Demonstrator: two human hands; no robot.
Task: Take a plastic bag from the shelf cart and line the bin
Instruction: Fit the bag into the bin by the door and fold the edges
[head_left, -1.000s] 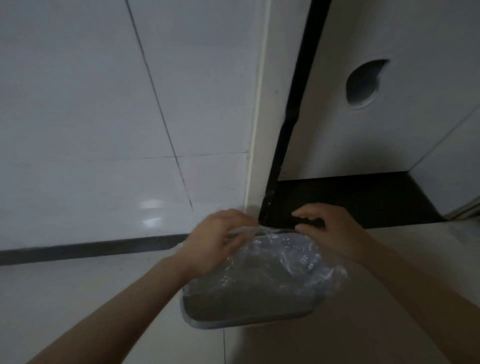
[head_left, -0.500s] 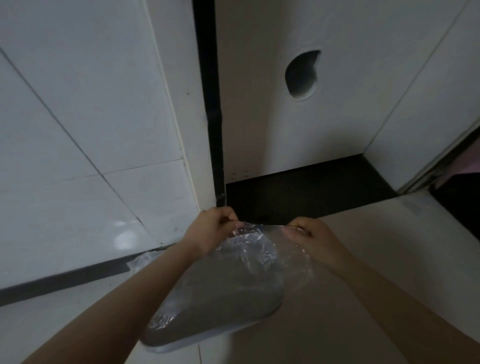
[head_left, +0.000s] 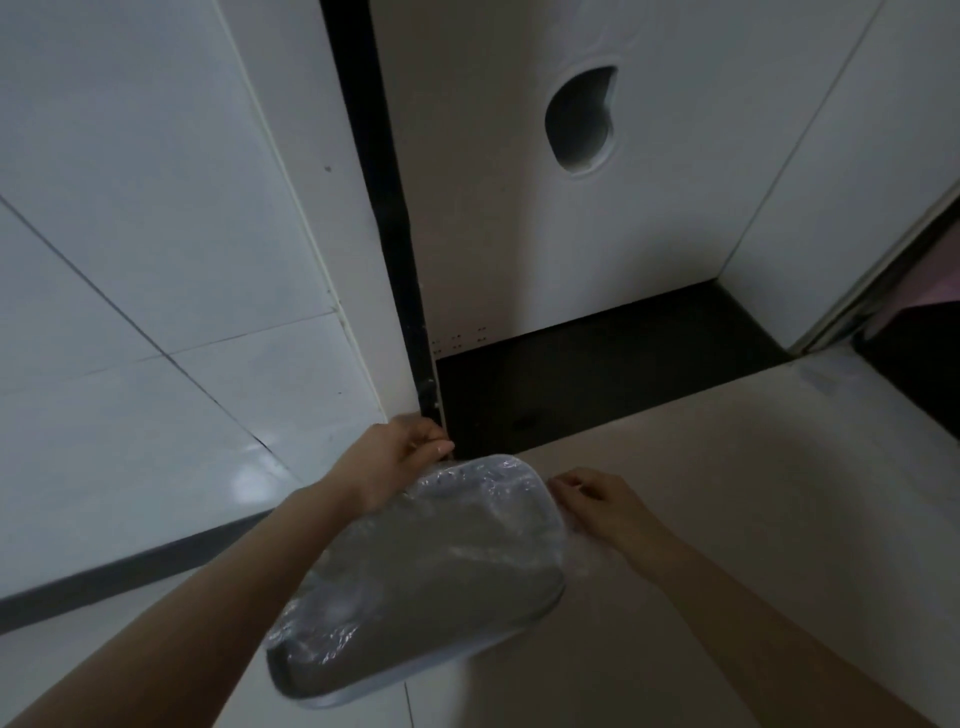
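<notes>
Bag (head_left: 441, 551) lines the bin (head_left: 332, 693).
Left hand (head_left: 395, 462) pinches the bag at 11 o'clock; right hand (head_left: 597, 501) pinches it at 2 o'clock.

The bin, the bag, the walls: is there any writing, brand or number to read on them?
None can be read.
The bin and the clear plastic bag over it show no print.
The white panel with the round hole shows no label or sign.
The tiled wall is plain.
</notes>
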